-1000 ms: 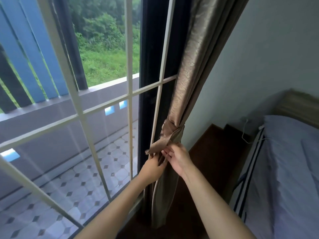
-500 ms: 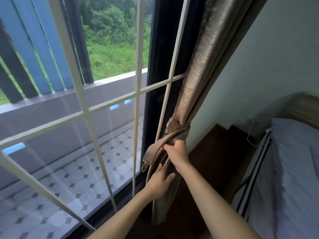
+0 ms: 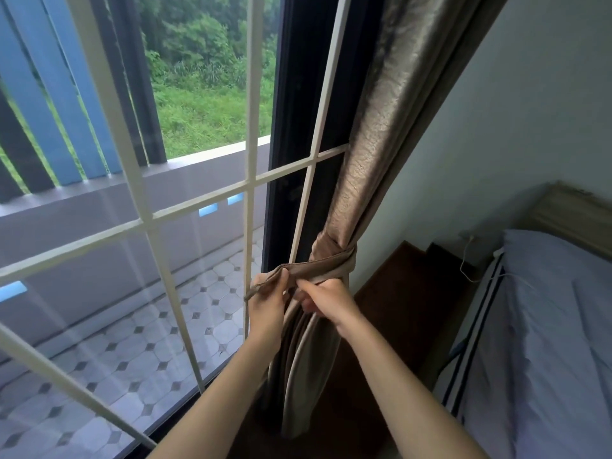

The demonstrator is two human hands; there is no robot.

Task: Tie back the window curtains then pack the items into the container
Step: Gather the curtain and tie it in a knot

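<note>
The curtain (image 3: 374, 160) was of shiny bronze-brown cloth with a wrinkled surface, gathered into one narrow bundle that hung down to the floor. A tie-back band (image 3: 331, 261) of the same cloth was wrapped around its middle and squeezed it tight. The band's loose end stretched to the left, pinched by the left hand (image 3: 266, 306) and the right hand (image 3: 328, 301). Below the band the folds hung loose.

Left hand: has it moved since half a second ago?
Yes. The left hand rose up the curtain toward the knot, now pinching the tie-back band.
</note>
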